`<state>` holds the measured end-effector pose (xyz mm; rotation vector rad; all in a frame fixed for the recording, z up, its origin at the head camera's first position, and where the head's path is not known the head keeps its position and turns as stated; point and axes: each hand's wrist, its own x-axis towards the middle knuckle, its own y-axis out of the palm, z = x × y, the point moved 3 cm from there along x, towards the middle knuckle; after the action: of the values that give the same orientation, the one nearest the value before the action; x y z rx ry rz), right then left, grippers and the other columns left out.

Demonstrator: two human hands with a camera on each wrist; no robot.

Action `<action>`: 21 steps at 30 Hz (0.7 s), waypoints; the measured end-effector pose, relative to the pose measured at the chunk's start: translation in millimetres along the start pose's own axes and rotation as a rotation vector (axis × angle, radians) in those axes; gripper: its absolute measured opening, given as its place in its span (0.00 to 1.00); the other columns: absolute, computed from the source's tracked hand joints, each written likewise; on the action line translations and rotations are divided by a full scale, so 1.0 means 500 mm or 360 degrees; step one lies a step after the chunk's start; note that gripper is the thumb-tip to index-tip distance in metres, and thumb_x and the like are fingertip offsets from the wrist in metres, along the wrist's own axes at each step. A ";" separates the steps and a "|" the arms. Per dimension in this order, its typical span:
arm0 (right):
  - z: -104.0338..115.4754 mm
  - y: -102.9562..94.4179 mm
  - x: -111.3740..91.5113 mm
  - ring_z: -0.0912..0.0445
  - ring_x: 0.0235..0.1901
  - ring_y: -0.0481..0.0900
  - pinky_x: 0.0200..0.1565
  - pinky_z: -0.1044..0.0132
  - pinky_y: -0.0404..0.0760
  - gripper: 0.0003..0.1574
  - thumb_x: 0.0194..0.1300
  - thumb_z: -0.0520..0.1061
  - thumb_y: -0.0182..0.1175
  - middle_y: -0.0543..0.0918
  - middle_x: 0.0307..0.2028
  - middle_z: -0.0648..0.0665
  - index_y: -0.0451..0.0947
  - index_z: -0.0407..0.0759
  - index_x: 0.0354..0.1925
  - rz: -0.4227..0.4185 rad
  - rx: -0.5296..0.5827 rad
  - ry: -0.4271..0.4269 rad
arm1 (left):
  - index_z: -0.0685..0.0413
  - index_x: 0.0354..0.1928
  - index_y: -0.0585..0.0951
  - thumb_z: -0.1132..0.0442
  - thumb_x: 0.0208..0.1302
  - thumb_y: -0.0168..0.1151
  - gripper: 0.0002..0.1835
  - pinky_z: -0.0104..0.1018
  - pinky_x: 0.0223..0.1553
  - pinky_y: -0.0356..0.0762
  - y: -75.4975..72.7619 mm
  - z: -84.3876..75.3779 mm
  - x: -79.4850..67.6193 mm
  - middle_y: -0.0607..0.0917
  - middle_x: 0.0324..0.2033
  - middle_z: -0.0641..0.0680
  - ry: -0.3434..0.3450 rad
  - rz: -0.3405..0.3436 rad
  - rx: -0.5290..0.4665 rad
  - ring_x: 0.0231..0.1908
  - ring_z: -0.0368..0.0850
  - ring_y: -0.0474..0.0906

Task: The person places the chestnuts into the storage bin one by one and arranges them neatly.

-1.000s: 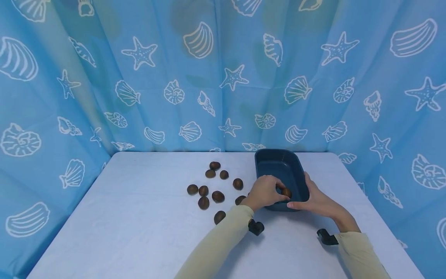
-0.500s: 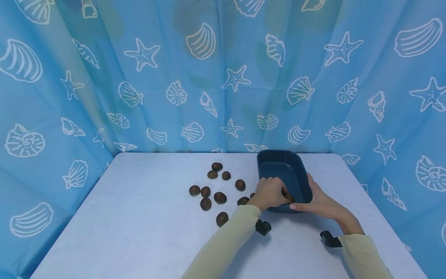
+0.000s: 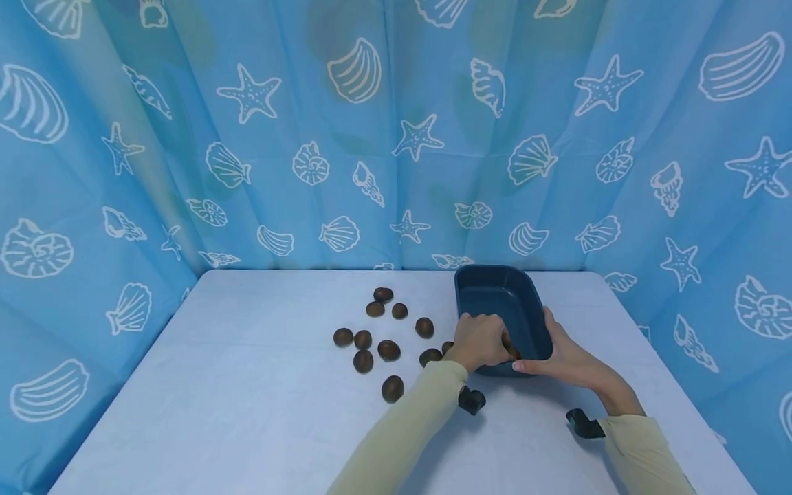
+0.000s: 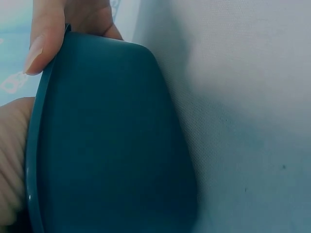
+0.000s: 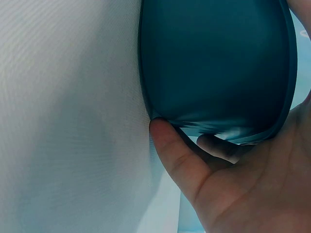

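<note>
A dark teal rectangular box (image 3: pixel 529 295) stands at the right of the table. My left hand (image 3: pixel 481 342) reaches over its near-left rim, fingers down inside, pinching a brown chestnut (image 3: pixel 510 346) that is mostly hidden behind the hand. In the left wrist view only an edge of that hand (image 4: pixel 12 150) shows beside the rim. My right hand (image 3: pixel 566 357) grips the box at its near right corner; in the right wrist view its thumb (image 5: pixel 177 155) lies against the outside wall. Several loose chestnuts (image 3: pixel 389 350) lie left of the box. The box's near floor is hidden.
A white cloth-covered table (image 3: pixel 247 405) carries everything. Behind it hangs a blue curtain (image 3: pixel 396 185) with white shell and starfish prints. Two chestnuts (image 3: pixel 430 356) lie close to my left wrist. A black mount (image 3: pixel 584 424) sticks out at the right sleeve.
My left hand has moved slightly right and lower into the box with the chestnut, which shows less now. My right hand keeps its hold on the box. The head view has shifted slightly.
</note>
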<state>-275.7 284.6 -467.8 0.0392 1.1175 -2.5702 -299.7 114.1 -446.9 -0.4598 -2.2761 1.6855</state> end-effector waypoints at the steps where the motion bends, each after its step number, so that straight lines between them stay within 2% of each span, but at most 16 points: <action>1: 0.001 0.000 0.000 0.22 0.75 0.45 0.66 0.19 0.57 0.86 0.60 0.64 0.71 0.34 0.79 0.21 0.14 0.38 0.79 0.0002 0.0001 0.0002 | 0.35 0.29 0.90 0.48 0.58 0.78 0.06 0.32 0.39 0.64 -0.001 -0.001 0.000 0.87 0.22 0.35 -0.0006 0.0004 0.0002 0.30 0.31 0.75; 7: 0.000 -0.001 0.002 0.22 0.75 0.47 0.65 0.18 0.58 0.85 0.60 0.63 0.71 0.35 0.79 0.21 0.14 0.38 0.79 -0.0008 0.0021 -0.0035 | 0.33 0.32 0.91 0.48 0.58 0.78 0.04 0.33 0.40 0.65 -0.003 -0.003 -0.001 0.88 0.26 0.35 -0.0019 0.0019 0.0051 0.32 0.31 0.76; 10: -0.001 0.000 0.002 0.23 0.75 0.47 0.65 0.18 0.57 0.85 0.60 0.63 0.70 0.35 0.79 0.21 0.14 0.39 0.79 -0.0011 0.0022 -0.0034 | 0.34 0.37 0.92 0.47 0.58 0.78 0.07 0.32 0.41 0.67 -0.006 0.000 -0.002 0.91 0.31 0.35 0.0011 0.0021 0.0022 0.35 0.31 0.79; 16: -0.002 0.004 0.001 0.22 0.75 0.46 0.65 0.17 0.57 0.85 0.60 0.63 0.71 0.34 0.79 0.21 0.14 0.39 0.79 -0.0007 0.0010 -0.0012 | 0.41 0.50 0.90 0.45 0.57 0.78 0.20 0.30 0.53 0.80 -0.029 0.022 -0.012 0.92 0.46 0.40 0.0072 -0.0031 -0.0269 0.49 0.35 0.86; 21: 0.001 0.001 0.002 0.20 0.75 0.45 0.65 0.18 0.57 0.85 0.60 0.64 0.70 0.34 0.79 0.21 0.13 0.39 0.79 0.0008 -0.0016 0.0017 | 0.46 0.54 0.88 0.47 0.61 0.76 0.22 0.32 0.51 0.85 -0.076 0.060 -0.035 0.90 0.51 0.44 0.0034 -0.0114 -0.0583 0.51 0.39 0.86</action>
<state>-276.2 283.7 -468.2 0.0535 1.1326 -2.5631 -299.2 70.5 -419.3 -0.4608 -2.5583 1.2244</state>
